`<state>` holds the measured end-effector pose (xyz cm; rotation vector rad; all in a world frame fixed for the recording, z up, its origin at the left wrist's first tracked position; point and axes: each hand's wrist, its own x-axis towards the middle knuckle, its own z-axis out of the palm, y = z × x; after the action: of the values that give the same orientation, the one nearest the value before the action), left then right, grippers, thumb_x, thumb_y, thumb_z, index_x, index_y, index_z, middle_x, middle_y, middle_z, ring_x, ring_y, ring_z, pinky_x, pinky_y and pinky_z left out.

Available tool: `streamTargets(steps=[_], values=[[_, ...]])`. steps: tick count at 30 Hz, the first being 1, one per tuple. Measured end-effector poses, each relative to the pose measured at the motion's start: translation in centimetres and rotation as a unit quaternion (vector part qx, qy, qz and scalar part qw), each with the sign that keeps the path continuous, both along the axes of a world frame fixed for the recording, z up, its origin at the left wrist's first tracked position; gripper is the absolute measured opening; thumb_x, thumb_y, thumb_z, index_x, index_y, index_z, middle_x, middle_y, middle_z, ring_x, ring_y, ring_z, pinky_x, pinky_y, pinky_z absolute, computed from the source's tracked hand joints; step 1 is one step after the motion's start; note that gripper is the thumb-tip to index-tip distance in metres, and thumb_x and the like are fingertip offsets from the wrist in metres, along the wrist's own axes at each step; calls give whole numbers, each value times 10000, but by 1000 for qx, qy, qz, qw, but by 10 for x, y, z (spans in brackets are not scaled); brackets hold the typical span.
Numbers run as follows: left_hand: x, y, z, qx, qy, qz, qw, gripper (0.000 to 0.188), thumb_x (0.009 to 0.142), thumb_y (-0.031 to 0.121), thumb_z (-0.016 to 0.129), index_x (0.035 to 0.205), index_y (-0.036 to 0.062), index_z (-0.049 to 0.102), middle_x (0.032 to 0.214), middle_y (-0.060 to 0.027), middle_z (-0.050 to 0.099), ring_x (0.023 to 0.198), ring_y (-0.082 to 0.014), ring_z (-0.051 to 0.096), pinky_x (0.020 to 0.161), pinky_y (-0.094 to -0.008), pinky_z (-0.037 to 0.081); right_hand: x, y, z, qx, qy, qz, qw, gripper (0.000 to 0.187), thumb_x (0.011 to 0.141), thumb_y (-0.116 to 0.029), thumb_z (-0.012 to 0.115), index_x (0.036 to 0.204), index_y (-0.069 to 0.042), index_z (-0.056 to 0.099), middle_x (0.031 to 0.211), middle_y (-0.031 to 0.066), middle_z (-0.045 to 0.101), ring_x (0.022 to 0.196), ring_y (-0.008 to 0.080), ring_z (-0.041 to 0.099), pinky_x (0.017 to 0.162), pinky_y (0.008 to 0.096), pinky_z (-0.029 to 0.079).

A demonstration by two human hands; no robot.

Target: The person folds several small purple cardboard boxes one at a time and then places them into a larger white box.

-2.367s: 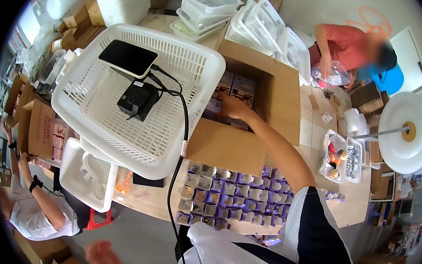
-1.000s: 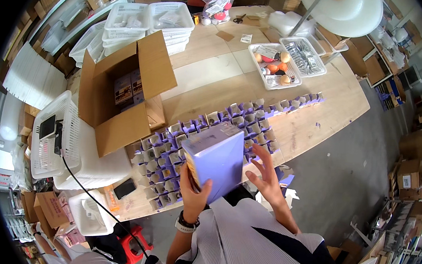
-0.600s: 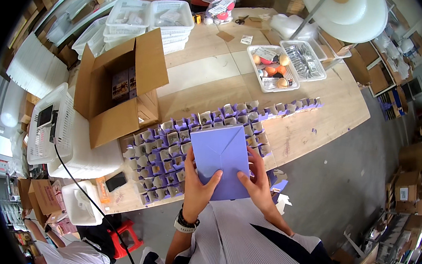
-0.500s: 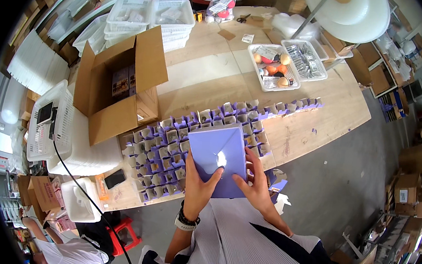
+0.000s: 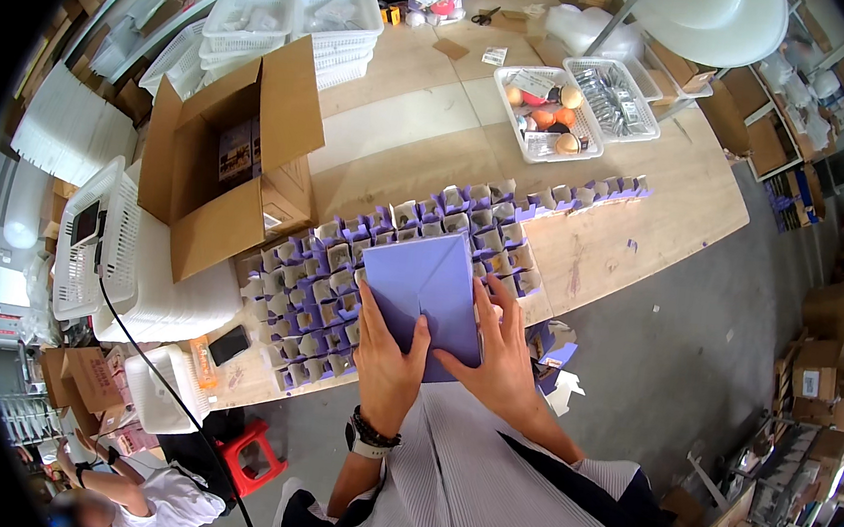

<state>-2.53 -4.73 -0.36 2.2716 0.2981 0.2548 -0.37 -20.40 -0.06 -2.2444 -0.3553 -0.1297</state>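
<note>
One purple box [image 5: 422, 267] is resting between a person's two bare hands, its long axis running from about eleven o'clock to five. The left hand [image 5: 387, 376] is cupping the nine o'clock side, its thumb lying on the face and part of its fingers being hidden; the right hand [image 5: 503, 373] is gripping the three o'clock side, fingers slightly spreading, thumb pressing low on the face. Both hands are touching the box, neither lying nearer.

Behind it, dozens of small purple-and-grey cells [image 5: 309, 320] are crowding the wooden table [image 5: 625, 243], overlapping too much for an exact count; whether the box is touching them, the view is not showing. One open carton [image 5: 214, 232] is standing at ten o'clock, its walls hiding how many printed boxes [image 5: 239, 153] it is holding. Two white trays [image 5: 565, 160] are sitting at one o'clock, one pair of scissors [image 5: 485, 15] at twelve, and one dark phone [image 5: 229, 345] is lying near nine.
</note>
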Motion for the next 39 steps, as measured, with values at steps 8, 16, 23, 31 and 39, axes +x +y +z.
streamTargets(steps=[8,16,23,31,39], values=[[5,9,-15,66,-50,7,997,793,986,269,625,1544,-85,187,1459,-376,401,1233,-529,525,937,-507,513,-3,9,-5,-106,-92,33,990,844,777,-258,863,1478,-53,441,1423,179,516,1091,353,637,832,405,593],[16,15,-12,-30,-35,24,999,703,968,233,669,1484,-68,298,1334,-290,486,1162,-469,579,912,-482,525,8,7,-43,-161,-170,35,972,597,902,-275,759,1323,61,499,1438,291,501,983,295,733,649,324,626],[20,21,-25,-106,-56,22,993,677,963,209,679,1498,-2,320,1387,-188,455,1240,-336,523,1015,-426,463,11,2,-63,-59,-81,29,995,472,904,-243,762,1168,45,496,1416,292,526,872,330,740,603,342,616],[21,21,-26,-344,18,39,938,702,1020,175,599,1587,107,192,1354,-131,488,1175,-210,534,1000,-352,444,18,-12,-63,-59,-100,70,991,564,874,-190,777,1285,54,476,1449,251,525,911,356,731,686,381,615],[17,12,-32,-219,-62,1,974,681,1016,125,571,1567,28,182,1439,-157,398,1246,-233,466,1047,-357,400,22,-16,-50,-90,-135,88,983,651,892,-132,740,1430,66,433,1492,226,496,1176,343,661,830,371,610]])
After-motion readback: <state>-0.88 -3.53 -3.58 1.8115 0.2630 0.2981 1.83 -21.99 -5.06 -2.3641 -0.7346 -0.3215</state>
